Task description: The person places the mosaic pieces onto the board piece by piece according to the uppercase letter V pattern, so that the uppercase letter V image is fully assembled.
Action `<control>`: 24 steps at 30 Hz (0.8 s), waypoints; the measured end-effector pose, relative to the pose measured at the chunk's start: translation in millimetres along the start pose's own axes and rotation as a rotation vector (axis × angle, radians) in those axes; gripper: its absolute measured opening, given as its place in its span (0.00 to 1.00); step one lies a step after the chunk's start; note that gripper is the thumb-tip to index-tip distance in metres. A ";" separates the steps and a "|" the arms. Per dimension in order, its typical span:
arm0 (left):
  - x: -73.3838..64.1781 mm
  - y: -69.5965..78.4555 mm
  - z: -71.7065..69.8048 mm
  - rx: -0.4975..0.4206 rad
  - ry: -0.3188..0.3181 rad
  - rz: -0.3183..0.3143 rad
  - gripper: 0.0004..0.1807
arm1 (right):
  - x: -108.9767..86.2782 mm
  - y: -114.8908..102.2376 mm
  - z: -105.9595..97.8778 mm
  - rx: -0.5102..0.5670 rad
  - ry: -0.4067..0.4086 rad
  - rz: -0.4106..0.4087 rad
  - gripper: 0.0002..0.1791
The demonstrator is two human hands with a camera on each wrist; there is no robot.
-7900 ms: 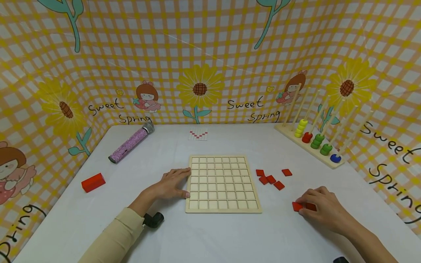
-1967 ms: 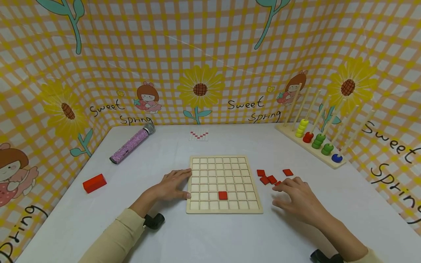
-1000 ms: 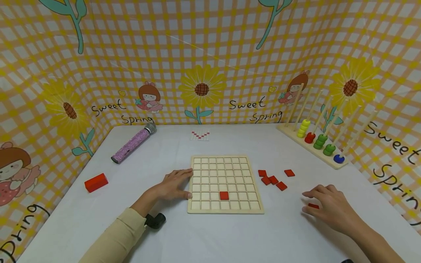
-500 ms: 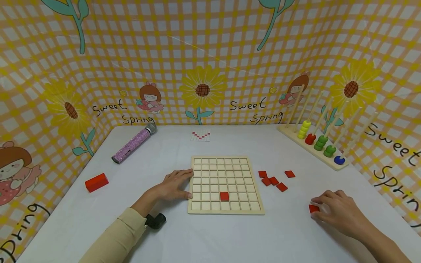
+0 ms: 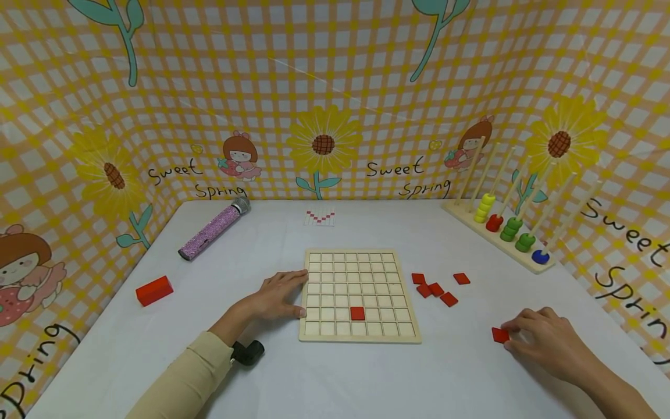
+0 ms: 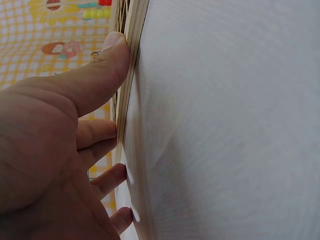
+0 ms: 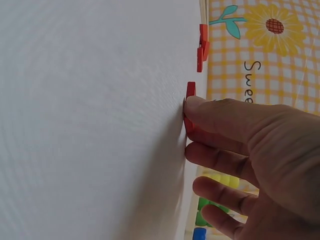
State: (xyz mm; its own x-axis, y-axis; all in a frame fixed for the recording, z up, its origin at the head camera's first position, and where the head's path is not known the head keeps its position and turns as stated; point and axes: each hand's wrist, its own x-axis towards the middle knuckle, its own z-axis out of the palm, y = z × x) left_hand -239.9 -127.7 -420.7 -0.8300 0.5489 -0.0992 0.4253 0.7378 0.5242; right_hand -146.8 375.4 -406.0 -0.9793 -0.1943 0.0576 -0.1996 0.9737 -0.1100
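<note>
A wooden grid board lies at the middle of the table, with one red square tile in a cell of its second row from the near edge. My left hand rests at the board's left edge, fingers fairly straight, thumb and fingertips touching the rim; the left wrist view shows the thumb over it. To the right, my right hand pinches another red tile between thumb and index finger, low at the tabletop. Several loose red tiles lie between board and right hand.
A pattern card lies beyond the board. A bead counting stand stands at the back right. On the left are a glittery pink microphone and a red block. Patterned cloth walls the table in.
One red tile now sits in the board. My right hand has moved away from the loose tiles, rightward to the separate tile, and closed its fingers on it. My left hand has stayed put.
</note>
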 end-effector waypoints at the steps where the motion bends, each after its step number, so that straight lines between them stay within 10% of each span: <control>1: -0.1 0.2 -0.1 0.000 -0.001 -0.001 0.44 | -0.2 0.6 0.4 0.007 0.001 -0.001 0.12; 24: -0.3 -0.7 -0.2 -0.001 -0.002 0.001 0.44 | 0.9 -6.3 -1.8 0.079 0.101 -0.090 0.12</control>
State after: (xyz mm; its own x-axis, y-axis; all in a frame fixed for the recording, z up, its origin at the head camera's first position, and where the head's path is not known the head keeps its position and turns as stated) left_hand -240.0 -128.4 -420.9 -0.8288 0.5505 -0.1006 0.4257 0.7370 0.5250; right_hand -146.4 369.3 -403.5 -0.9495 -0.2638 0.1698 -0.2927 0.9396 -0.1774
